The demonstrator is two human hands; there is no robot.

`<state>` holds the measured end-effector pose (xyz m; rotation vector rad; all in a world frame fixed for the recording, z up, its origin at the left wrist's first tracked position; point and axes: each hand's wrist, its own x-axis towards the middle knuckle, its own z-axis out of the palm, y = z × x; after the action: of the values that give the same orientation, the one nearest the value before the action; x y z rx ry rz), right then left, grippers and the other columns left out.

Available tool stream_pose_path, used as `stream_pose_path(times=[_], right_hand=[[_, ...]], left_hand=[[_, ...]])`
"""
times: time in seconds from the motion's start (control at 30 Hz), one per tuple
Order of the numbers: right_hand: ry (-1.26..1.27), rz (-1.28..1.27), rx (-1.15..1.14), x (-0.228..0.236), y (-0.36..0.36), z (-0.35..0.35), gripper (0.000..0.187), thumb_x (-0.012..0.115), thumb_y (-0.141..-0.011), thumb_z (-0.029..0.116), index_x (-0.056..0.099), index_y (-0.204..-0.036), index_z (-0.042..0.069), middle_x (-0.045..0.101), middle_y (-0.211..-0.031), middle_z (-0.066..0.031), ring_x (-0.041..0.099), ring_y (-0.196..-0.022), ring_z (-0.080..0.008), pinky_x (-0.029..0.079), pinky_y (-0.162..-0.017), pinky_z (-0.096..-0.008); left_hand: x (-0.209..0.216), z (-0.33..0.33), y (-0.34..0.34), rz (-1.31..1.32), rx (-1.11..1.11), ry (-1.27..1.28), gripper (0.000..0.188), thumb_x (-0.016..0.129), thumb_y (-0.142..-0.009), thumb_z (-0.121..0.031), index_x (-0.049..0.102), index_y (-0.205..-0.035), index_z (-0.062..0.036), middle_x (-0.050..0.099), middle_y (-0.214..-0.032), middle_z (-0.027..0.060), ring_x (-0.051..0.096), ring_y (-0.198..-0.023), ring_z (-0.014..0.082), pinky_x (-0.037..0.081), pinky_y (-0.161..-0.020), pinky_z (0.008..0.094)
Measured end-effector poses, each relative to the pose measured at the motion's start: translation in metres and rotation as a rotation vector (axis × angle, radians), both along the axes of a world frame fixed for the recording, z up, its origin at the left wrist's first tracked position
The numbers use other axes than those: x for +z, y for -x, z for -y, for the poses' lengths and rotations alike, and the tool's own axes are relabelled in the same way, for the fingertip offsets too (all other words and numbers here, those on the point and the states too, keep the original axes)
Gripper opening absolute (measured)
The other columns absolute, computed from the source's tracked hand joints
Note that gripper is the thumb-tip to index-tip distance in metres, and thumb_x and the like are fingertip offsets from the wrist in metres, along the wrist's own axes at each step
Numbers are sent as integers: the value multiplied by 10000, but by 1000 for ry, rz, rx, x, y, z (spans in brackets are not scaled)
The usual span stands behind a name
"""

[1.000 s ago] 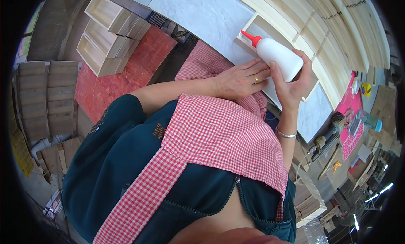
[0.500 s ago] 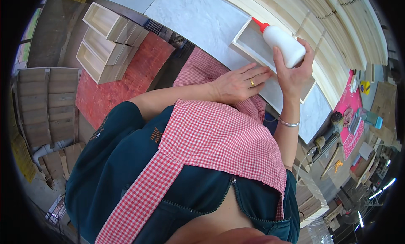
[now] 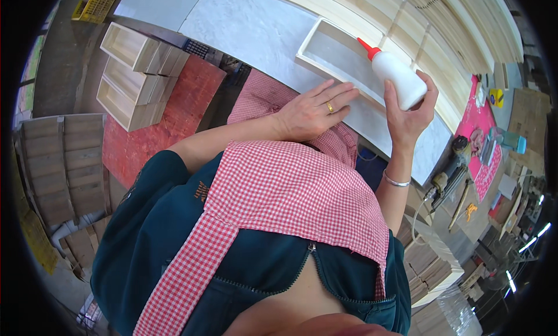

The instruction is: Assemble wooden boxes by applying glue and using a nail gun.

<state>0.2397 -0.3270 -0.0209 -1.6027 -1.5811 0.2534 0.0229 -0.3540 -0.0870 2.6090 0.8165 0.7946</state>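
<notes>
My right hand [image 3: 410,112] is wrapped round a white squeeze bottle [image 3: 396,74] with a red pointed nozzle [image 3: 368,48]. The bottle is tilted, its nozzle aiming up and left over a shallow rectangular wooden frame [image 3: 317,67] on the marble-patterned worktop [image 3: 250,31]. The nozzle tip is close to the frame's far side; whether it touches is unclear. By the frame's near side, my left hand [image 3: 318,110] has its fingers stretched out and holds nothing. Its fingertips reach the near wall. The bottle and right hand hide the frame's right end.
Several pale wooden boxes [image 3: 136,74] are stacked on a red board [image 3: 174,121] at left. Long wooden strips [image 3: 465,34] lie beyond the frame. At right, a tool with a hose [image 3: 444,182] rests near a pink cloth [image 3: 468,124].
The view has shifted, so the worktop and frame appear further left. Relative to the frame, my right hand has carried the nozzle rightward from its far left corner. My left hand stays beside the frame.
</notes>
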Motion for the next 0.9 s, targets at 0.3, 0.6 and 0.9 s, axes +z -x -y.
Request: stream_pose_path(times=[0.3, 0.6, 0.9], right_hand=[[31, 18, -158, 2, -55, 28, 569, 866, -755, 145, 574, -1228, 24, 661, -1100, -138, 658, -910, -265, 547, -785, -355], [41, 96, -285, 4, -109, 56, 552, 856, -803, 162, 561, -1256, 46, 649, -1136, -157, 661, -967, -288, 567, -836, -375], [29, 71, -364, 2, -127, 68, 554, 860, -775, 141, 574, -1232, 16, 655, -1096, -147, 644, -897, -257, 542, -796, -348]], left_hand=[[4, -7, -14, -46, 14, 22, 267, 650, -889, -108, 687, -1136, -14, 484, -1506, 181, 421, -1443, 317, 354, -1183, 471], [4, -10, -30, -84, 20, 53, 291, 653, -876, -92, 678, -1157, -18, 471, -1514, 184, 410, -1449, 324, 317, -1209, 486], [0, -7, -37, -66, 37, 68, 274, 639, -871, -84, 670, -1136, -20, 470, -1514, 187, 387, -1462, 315, 306, -1215, 485]])
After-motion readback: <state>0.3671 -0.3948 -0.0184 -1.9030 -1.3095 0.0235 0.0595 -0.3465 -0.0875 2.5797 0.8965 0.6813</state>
